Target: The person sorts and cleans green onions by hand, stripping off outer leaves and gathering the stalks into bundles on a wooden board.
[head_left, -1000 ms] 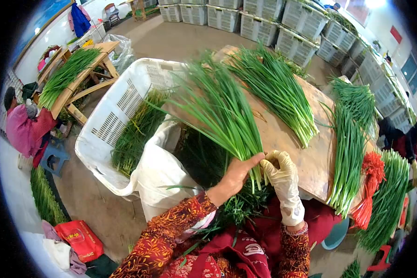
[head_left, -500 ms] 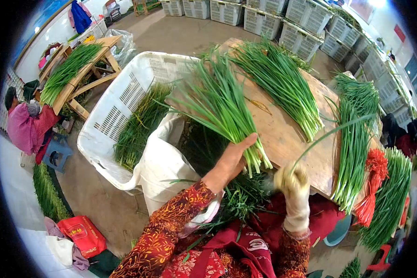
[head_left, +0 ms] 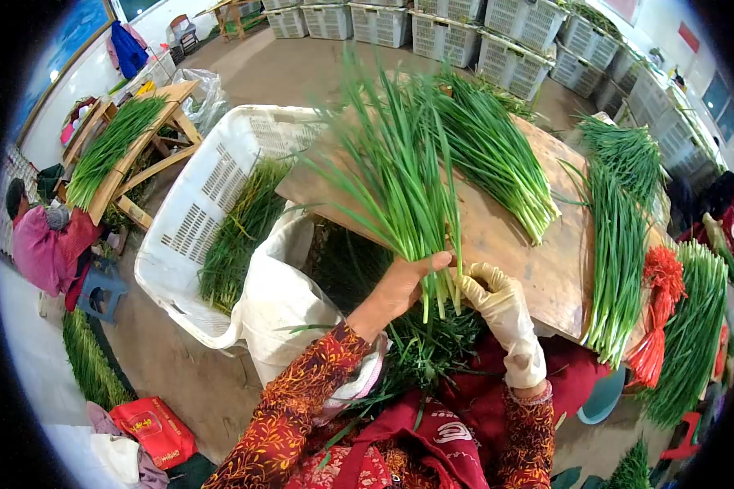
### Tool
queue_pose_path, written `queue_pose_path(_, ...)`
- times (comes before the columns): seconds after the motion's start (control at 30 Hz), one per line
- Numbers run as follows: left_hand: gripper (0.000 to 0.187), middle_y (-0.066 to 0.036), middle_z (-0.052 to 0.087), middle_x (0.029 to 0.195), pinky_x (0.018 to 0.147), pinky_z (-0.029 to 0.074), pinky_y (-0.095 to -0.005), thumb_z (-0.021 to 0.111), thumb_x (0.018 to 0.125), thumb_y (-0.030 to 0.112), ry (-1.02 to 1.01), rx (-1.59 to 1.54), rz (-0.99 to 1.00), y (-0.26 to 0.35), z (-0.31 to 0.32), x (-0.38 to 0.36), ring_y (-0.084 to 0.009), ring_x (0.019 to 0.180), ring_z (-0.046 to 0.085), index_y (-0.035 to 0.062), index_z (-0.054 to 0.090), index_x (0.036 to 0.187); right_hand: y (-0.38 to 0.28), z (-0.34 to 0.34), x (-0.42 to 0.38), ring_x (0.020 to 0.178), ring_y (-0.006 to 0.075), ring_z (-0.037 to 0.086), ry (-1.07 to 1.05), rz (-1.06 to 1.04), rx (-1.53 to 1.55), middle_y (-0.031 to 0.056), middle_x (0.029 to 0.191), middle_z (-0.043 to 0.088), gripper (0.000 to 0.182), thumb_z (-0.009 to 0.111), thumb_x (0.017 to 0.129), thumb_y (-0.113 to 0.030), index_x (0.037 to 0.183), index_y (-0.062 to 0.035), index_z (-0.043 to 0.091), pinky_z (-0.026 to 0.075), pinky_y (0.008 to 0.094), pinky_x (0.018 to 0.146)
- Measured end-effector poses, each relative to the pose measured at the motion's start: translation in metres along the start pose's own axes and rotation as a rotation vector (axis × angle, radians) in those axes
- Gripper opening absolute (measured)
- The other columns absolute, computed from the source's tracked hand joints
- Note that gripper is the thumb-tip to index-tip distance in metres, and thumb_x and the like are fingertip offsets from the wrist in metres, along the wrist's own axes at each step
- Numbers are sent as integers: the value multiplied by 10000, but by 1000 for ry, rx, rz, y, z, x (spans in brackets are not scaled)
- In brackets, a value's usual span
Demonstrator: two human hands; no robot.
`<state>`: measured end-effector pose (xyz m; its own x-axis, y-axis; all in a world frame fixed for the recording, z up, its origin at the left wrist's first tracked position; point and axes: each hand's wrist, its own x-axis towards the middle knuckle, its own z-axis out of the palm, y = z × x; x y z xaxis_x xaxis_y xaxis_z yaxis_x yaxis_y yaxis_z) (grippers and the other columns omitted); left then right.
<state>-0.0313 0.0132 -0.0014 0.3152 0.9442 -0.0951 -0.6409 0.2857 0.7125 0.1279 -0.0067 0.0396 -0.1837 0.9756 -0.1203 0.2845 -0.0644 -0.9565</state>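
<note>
My left hand (head_left: 395, 287) is closed around the lower stems of a bunch of green chives (head_left: 404, 187), whose leaves fan upward over the wooden board (head_left: 538, 281). The white stem ends stick out below the fingers. Beside them, my right hand (head_left: 501, 306), in a pale glove, pinches a chive stalk at the bunch's right edge; the fingertips partly hide it. A second chive bunch (head_left: 501, 155) lies on the board to the right. Farther right, a neat row of chives (head_left: 616, 257) rests along the board's edge.
Red plastic ties (head_left: 659, 314) hang between chive piles at the right. A white crate (head_left: 151, 265) holding greens stands left, with a white sack (head_left: 277, 289) against it. A person in pink (head_left: 41, 253) sits by a wooden bench (head_left: 110, 179). Stacked crates (head_left: 444, 39) line the back.
My right hand has moved up and left to the bunch's stems; the long leaf that trailed from it is gone from its fingers. The held bunch is now more upright.
</note>
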Motion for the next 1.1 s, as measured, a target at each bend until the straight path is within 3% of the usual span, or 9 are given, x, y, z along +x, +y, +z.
queue_pose_path(0.2, 422, -48, 531, 1121, 833, 444, -282, 628, 782, 88, 59, -24, -70, -7, -3, -4, -126, 964, 526, 48, 450, 1163, 4, 4, -2, 558, 147, 539, 82, -43, -268, 82, 618, 572, 197, 607, 793, -219, 847, -29, 601, 432, 275, 546)
queue_pose_path(0.43, 338, -8, 567, 991, 809, 430, -251, 651, 770, 88, 150, 129, 59, -22, 0, -6, -111, 885, 539, 28, 519, 1075, 5, 9, 24, 561, 150, 543, 333, -482, -440, 70, 703, 570, 215, 627, 794, -191, 922, -26, 575, 452, 276, 545)
queue_pose_path(0.5, 271, -6, 572, 952, 786, 424, -246, 640, 780, 98, 248, 132, 95, -21, 5, -4, -101, 863, 532, 25, 553, 1027, 6, 11, 27, 592, 106, 546, 234, -207, 76, 34, 717, 577, 175, 629, 793, -121, 921, -18, 570, 454, 247, 517)
queue_pose_path(0.53, 254, -5, 565, 947, 786, 422, -246, 628, 786, 87, 202, 103, 115, -16, 4, -5, -106, 862, 532, 30, 546, 1020, 3, 15, 26, 621, 73, 540, 262, -278, 167, 17, 726, 572, 145, 621, 793, -67, 915, -8, 569, 446, 206, 501)
queue_pose_path(0.7, 264, -15, 565, 938, 724, 469, -267, 629, 788, 100, 208, -73, 114, -7, 15, -8, -114, 837, 551, 39, 520, 1022, 10, 11, 14, 707, 80, 564, 369, -313, 120, 65, 858, 614, 144, 590, 812, -58, 948, -14, 571, 498, 216, 630)
queue_pose_path(0.77, 252, -29, 570, 931, 699, 498, -288, 623, 793, 108, 176, -145, 37, -1, 18, -11, -134, 823, 569, 39, 521, 1013, -3, 14, 5, 737, 93, 567, 243, -303, 567, 76, 901, 615, 108, 561, 829, -48, 926, -5, 576, 488, 220, 663)
queue_pose_path(0.93, 177, -54, 598, 881, 654, 528, -288, 574, 824, 125, 172, -209, 70, 7, 14, -6, -159, 741, 607, 36, 545, 974, -3, 7, -7, 752, 147, 574, 88, -375, 601, 112, 898, 612, 101, 525, 851, -75, 898, 1, 571, 474, 271, 732)
queue_pose_path(1.03, 207, -45, 593, 857, 661, 532, -306, 591, 814, 177, 271, -151, 233, 34, 11, -3, -152, 761, 599, 48, 546, 969, -1, -2, -25, 728, 156, 568, -220, -406, 642, 112, 867, 611, 123, 540, 845, -112, 885, -4, 585, 466, 266, 694)
queue_pose_path(1.1, 204, -30, 581, 869, 693, 531, -337, 591, 819, 183, 308, -152, 357, 55, -1, 8, -129, 773, 577, 53, 542, 968, -6, -24, -32, 730, 158, 572, -707, -77, 271, 97, 854, 611, 149, 562, 835, -140, 902, -13, 600, 465, 273, 695)
